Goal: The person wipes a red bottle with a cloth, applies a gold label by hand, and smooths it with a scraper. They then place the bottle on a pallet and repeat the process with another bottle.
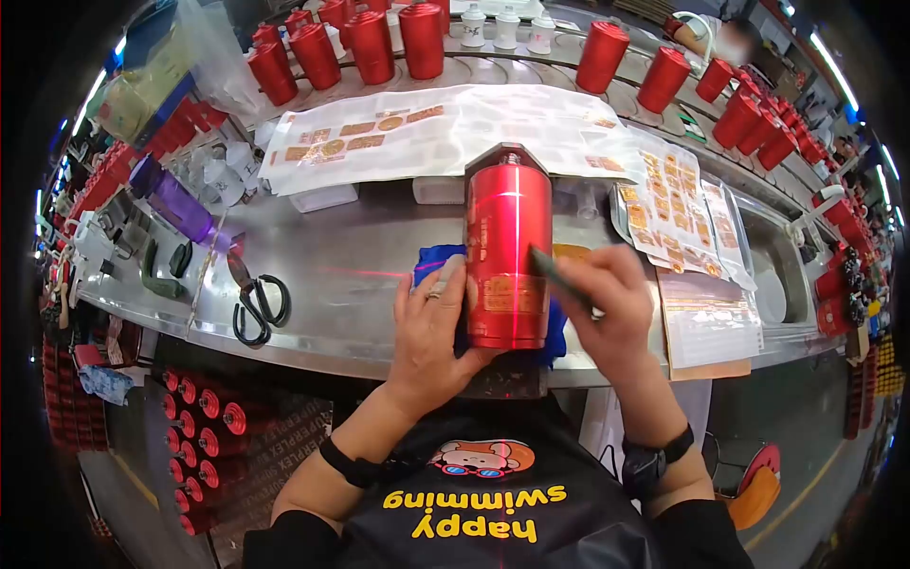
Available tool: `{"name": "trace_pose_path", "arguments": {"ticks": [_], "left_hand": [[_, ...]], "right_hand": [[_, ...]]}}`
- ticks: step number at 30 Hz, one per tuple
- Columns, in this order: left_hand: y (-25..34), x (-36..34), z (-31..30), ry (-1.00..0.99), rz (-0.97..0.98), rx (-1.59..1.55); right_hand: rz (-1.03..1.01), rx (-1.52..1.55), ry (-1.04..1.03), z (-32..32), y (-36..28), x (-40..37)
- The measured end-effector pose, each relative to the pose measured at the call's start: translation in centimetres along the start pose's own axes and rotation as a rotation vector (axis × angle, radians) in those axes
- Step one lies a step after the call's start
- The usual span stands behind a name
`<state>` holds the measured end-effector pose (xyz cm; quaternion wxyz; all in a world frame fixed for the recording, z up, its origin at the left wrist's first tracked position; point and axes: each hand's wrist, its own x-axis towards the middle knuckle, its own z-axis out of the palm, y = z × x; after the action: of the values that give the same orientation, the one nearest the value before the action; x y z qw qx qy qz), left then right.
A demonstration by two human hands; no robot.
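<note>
A shiny red bottle (495, 228) lies in front of me with its neck pointing away, a red laser line running along it. A gold label (510, 294) sits near its lower end. My left hand (428, 327) is on the bottle's left side, a ring on one finger, the thumb under the base. In my right hand (607, 302) is a dark flat tool (559, 277), its tip at the bottle's right side. Blue cloth (438, 258) shows beneath the bottle.
Black-handled scissors (254, 299) and a purple bottle (173, 201) lie to the left. White label sheets (355, 142) span the back, with gold labels (675, 204) at the right. Red bottles (422, 43) stand on the conveyor behind. A sink (773, 275) is at the right.
</note>
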<state>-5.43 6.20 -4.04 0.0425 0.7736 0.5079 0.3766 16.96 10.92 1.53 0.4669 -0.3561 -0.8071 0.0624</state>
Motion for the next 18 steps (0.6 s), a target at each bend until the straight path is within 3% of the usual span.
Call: {"name": "trace_pose_path", "arguments": {"ticks": [4, 7, 9, 11, 13, 14, 17, 18], "left_hand": [[0.2, 0.3, -0.7, -0.005, 0.044, 0.079], [0.6, 0.2, -0.7, -0.025, 0.032, 0.029], [0.6, 0.5, -1.3, -0.059, -0.013, -0.08], [0.8, 0.6, -1.9, -0.128, -0.083, -0.281], [1.9, 1.7, -1.7, -0.119, -0.149, -0.432], [2.4, 2.4, -1.4, -0.109, -0.178, -0.502], [3.2, 4.4, 1.1, 0.074, -0.152, -0.18], [3.1, 4.7, 1.7, 0.097, -0.163, -0.194]], "right_hand": [[-0.086, 0.621, -0.563, -1.9, -2.8, 0.2], [-0.02, 0.037, -0.038, -0.1, -0.1, -0.2], [-0.086, 0.26, -0.183, -0.4, -1.7, -0.5], [0.098, 0.514, -0.33, -2.2, -2.4, -0.8], [0.389, 0.484, -0.121, -1.9, -0.7, -2.3], [0.574, 0.651, 0.032, -1.3, -1.0, -2.4], [0.697, 0.818, 0.235, 0.0, -1.2, -2.5], [0.677, 0.799, 0.188, -0.1, -1.2, -2.7]]}}
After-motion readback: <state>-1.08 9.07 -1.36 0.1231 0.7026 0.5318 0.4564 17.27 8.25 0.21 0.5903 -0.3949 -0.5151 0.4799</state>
